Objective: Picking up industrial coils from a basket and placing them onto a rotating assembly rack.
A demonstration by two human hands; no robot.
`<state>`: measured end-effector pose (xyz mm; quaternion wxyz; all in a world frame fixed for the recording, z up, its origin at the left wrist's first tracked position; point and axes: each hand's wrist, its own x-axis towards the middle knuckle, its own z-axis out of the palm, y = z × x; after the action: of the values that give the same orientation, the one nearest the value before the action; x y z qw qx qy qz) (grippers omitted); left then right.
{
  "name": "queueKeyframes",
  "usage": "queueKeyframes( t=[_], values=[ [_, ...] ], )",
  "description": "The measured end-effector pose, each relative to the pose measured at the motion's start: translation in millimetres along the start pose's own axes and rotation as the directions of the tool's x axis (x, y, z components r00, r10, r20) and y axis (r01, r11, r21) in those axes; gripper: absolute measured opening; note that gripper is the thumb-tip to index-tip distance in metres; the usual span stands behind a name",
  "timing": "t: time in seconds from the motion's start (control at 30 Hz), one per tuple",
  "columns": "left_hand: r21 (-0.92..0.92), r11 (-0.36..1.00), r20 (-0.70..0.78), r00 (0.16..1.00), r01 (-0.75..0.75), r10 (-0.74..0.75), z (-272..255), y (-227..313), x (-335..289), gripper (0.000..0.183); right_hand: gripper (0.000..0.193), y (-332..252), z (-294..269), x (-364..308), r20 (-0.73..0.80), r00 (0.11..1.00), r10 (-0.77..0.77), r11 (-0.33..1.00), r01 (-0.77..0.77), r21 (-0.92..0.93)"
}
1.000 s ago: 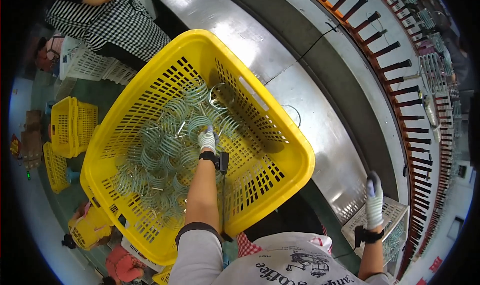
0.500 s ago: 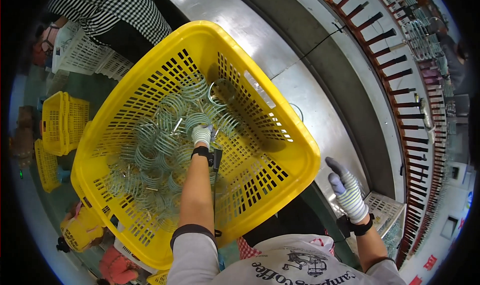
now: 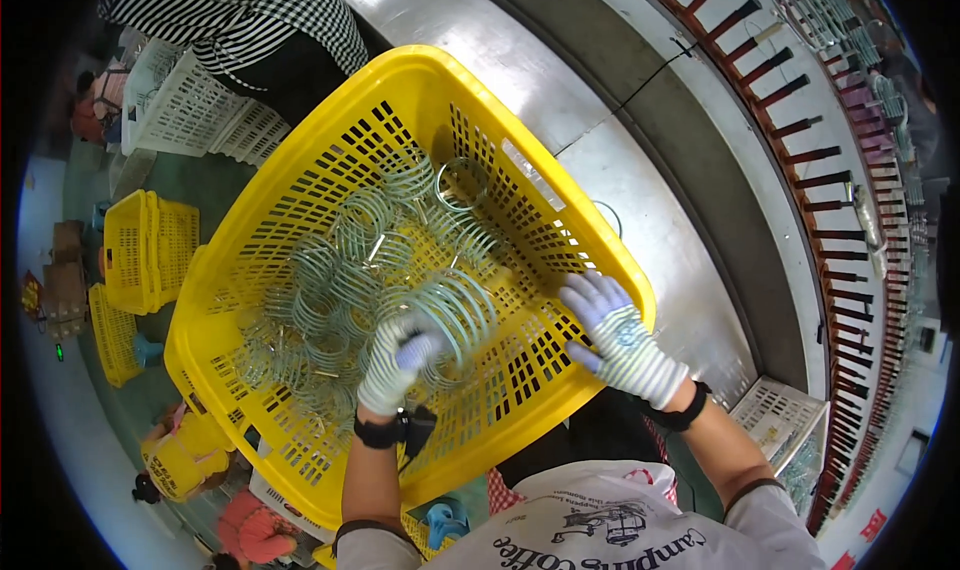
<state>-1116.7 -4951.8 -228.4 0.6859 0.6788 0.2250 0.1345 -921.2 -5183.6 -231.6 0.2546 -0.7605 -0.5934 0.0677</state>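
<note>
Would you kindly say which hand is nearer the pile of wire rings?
Left: the left hand is over the pile; the right hand is farther right, over the basket rim.

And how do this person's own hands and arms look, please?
The left hand and right hand wear white knit gloves with thin greenish stripes and pale purple fingers. The right glove has a bluish mark on its back. Each wrist has a black band; the left one carries a small black box. The short sleeves are light grey with dark hems.
</note>
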Motion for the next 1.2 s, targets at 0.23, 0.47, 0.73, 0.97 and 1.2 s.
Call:
queueKeyframes(
  t=[0.23,0.47,0.73,0.97,1.2],
  values=[
    [-0.172,0.959,0.318,0.934,0.225,-0.162,41,57,-20,0.006,0.034,-18,7,-19,0.27,0.963,-0.003,0.972,-0.06,0.225],
    [0.117,0.967,-0.179,0.953,-0.225,0.244,-23,4,98,0.026,0.028,-37,-20,-121,0.262,0.879,0.397,0.729,-0.476,0.492],
    [0.28,0.958,-0.373,0.912,-0.066,0.171,-67,-147,247,0.04,0.044,-23,-49,-309,-0.08,0.612,0.787,0.063,0.049,0.997],
    [0.661,0.725,-0.462,0.867,0.193,0.19,-13,-200,188,0.027,0.036,67,-109,-418,-0.51,0.025,0.86,0.509,0.026,0.86],
    [0.503,0.863,-0.443,0.869,0.038,0.22,41,-173,72,0.028,0.032,197,-182,-414,-0.65,-0.138,0.747,0.656,-0.003,0.755]
  ],
)
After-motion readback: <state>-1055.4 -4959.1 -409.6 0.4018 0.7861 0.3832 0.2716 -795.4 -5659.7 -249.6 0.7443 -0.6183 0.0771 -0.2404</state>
